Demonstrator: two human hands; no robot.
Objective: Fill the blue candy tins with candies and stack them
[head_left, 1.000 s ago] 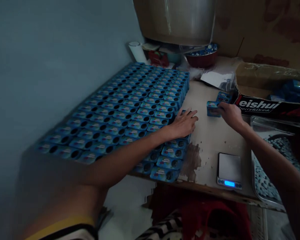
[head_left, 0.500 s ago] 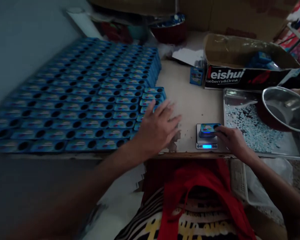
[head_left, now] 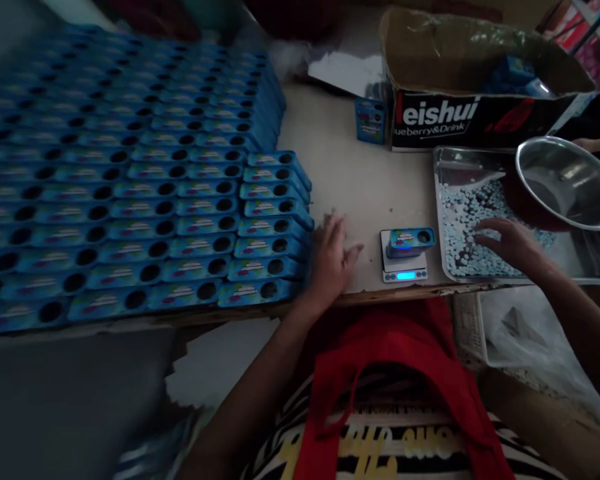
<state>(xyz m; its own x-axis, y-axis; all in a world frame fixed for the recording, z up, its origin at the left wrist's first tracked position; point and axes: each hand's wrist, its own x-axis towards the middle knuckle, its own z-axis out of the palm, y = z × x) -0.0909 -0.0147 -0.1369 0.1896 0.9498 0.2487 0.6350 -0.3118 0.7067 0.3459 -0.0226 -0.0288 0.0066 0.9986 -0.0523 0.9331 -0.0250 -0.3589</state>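
Observation:
A small blue box with a dark round hole in its top rests on a digital scale with a lit display. Right of the scale, my right hand hovers over pale blue pellets in a metal tray; its fingers are apart and hold nothing visible. My left hand is by the table edge, slightly blurred, fingers spread, holding nothing. It is beside the nearest column of many blue boxes standing in tight rows on the left.
A steel bowl sits tilted in the tray's far right part. Behind the tray stands an open cardboard carton with blue boxes inside. One blue box stands against its left side. Another person's hand shows at the right edge.
My right hand has let go of the blue box on the scale and moved right over the pellets. My left hand has come away from the box rows. The view has tilted down.

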